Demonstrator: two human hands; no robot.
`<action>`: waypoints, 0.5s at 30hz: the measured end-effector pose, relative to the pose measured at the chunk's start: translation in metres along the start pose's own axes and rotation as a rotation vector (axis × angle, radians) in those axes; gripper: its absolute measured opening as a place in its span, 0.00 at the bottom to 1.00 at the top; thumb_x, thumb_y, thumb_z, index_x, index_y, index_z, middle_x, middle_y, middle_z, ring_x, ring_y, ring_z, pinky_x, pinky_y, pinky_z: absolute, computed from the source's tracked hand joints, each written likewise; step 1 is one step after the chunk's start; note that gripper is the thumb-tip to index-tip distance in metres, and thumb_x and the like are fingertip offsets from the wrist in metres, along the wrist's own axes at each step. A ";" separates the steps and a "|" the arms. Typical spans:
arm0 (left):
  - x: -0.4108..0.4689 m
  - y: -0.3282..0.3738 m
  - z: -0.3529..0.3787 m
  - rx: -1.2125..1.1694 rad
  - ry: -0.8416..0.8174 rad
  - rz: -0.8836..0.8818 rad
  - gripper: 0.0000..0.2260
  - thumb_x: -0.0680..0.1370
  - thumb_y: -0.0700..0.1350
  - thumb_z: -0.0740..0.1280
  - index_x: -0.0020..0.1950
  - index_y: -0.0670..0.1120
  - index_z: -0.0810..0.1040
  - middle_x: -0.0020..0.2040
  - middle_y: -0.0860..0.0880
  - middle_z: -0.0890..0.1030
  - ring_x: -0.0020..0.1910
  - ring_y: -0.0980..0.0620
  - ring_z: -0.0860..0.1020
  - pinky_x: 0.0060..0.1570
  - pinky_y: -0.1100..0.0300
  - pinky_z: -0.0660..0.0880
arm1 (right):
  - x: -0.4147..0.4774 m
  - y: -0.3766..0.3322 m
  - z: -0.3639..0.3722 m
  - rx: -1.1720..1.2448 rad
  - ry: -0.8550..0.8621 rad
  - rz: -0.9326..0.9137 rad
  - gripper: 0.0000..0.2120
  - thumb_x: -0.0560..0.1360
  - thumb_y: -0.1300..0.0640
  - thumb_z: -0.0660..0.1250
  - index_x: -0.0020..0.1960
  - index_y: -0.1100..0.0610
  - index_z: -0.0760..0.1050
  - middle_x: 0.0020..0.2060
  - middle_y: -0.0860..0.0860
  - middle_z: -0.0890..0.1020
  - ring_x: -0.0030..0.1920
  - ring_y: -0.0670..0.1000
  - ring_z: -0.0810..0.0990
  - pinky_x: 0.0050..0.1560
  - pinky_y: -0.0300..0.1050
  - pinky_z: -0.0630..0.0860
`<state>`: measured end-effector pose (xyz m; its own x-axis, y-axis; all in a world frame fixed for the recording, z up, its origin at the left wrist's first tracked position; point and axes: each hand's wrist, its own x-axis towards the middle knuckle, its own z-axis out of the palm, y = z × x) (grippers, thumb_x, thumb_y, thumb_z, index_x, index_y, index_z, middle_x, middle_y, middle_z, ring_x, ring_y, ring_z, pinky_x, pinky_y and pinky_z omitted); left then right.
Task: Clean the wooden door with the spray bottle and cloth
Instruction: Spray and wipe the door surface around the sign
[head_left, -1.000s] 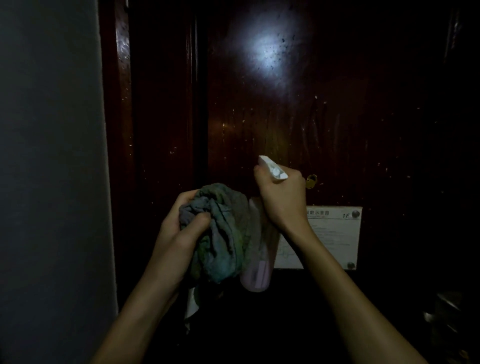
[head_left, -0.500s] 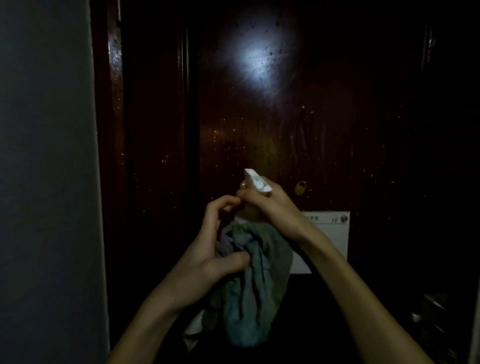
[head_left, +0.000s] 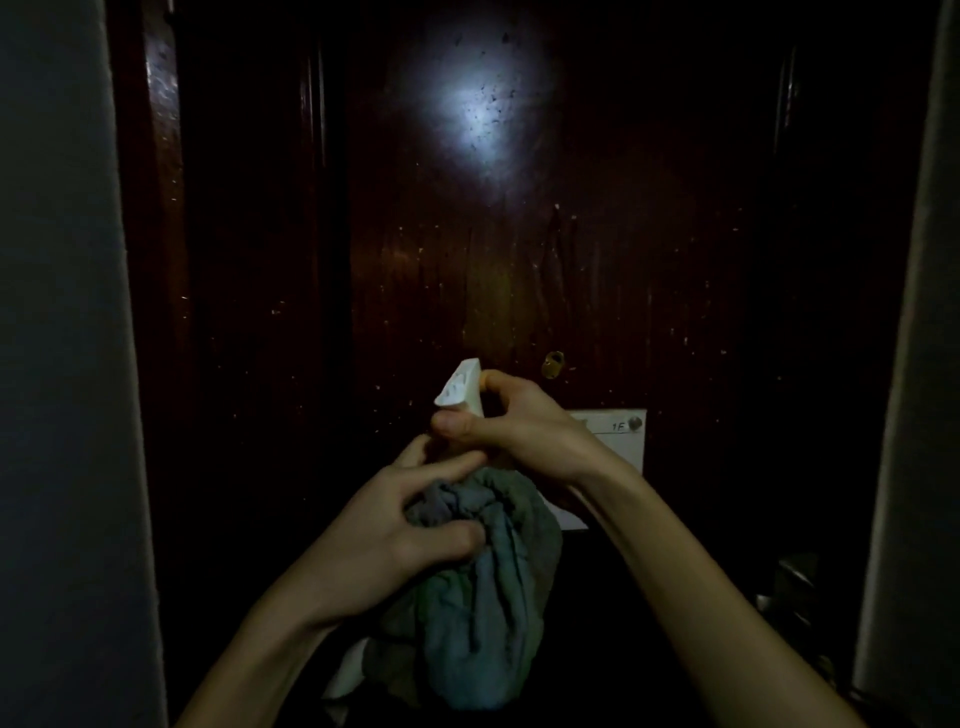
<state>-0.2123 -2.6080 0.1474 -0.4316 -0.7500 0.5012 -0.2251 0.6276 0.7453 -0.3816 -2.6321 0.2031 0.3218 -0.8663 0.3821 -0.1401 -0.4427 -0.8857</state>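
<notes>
Glossy speckled wooden door; left hand tight around crumpled cloth, right hand around angular white spray bottle.

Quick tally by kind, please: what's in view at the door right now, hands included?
Hands: 2 (left hand, right hand)
spray bottle: 1
cloth: 1
wooden door: 1
white sign: 1
Total: 6

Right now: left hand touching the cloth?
Touching. Head view shows the left hand gripping the bunched cloth, thumb pressed into its folds.
</notes>
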 end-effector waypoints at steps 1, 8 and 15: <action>0.001 0.000 0.003 -0.024 0.019 0.006 0.31 0.62 0.58 0.72 0.65 0.54 0.82 0.72 0.58 0.70 0.70 0.65 0.71 0.65 0.66 0.71 | -0.002 0.002 -0.002 0.012 -0.008 0.003 0.19 0.74 0.57 0.73 0.63 0.60 0.74 0.48 0.54 0.83 0.44 0.49 0.85 0.42 0.40 0.80; 0.016 -0.002 0.019 -0.283 0.137 -0.044 0.18 0.59 0.56 0.72 0.44 0.49 0.87 0.56 0.56 0.78 0.55 0.58 0.81 0.46 0.67 0.76 | -0.054 0.022 -0.020 0.084 0.203 -0.069 0.29 0.70 0.39 0.65 0.70 0.44 0.70 0.64 0.43 0.77 0.64 0.43 0.76 0.61 0.40 0.74; 0.035 -0.001 0.058 -0.308 0.152 -0.083 0.14 0.62 0.50 0.73 0.46 0.50 0.87 0.60 0.58 0.77 0.55 0.60 0.81 0.48 0.66 0.76 | -0.114 0.052 0.025 -0.313 0.387 -0.305 0.48 0.55 0.38 0.79 0.68 0.23 0.57 0.73 0.35 0.57 0.74 0.39 0.61 0.69 0.38 0.69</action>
<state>-0.2779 -2.6230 0.1383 -0.2827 -0.8327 0.4761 0.0300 0.4885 0.8721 -0.4020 -2.5505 0.1068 0.0340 -0.6847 0.7281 -0.3841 -0.6815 -0.6229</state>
